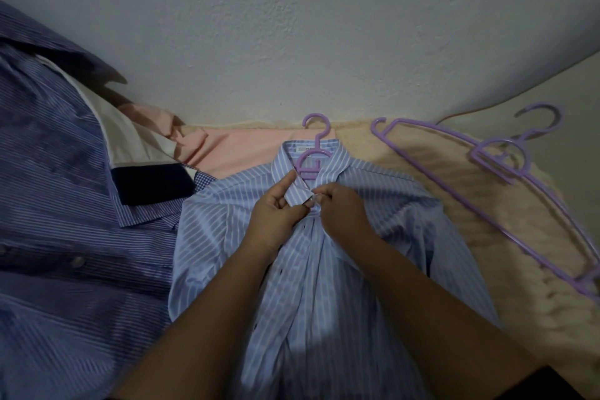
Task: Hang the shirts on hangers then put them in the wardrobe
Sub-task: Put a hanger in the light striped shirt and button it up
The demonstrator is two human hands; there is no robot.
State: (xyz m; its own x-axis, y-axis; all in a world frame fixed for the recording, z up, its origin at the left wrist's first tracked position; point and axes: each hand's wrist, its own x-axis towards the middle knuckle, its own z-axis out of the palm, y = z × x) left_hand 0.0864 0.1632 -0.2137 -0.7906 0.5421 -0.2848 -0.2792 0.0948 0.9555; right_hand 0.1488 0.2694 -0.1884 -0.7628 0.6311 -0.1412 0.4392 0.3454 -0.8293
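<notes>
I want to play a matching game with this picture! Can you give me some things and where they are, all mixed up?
Things:
1. light blue striped shirt
2. dark blue striped shirt
3. spare purple hangers
4. pink cloth

Places:
A. far left
B. on the right, on the cream blanket
C. under both hands
D. behind the light blue collar

Pairs: 1-C, 2-A, 3-B, 4-D
</notes>
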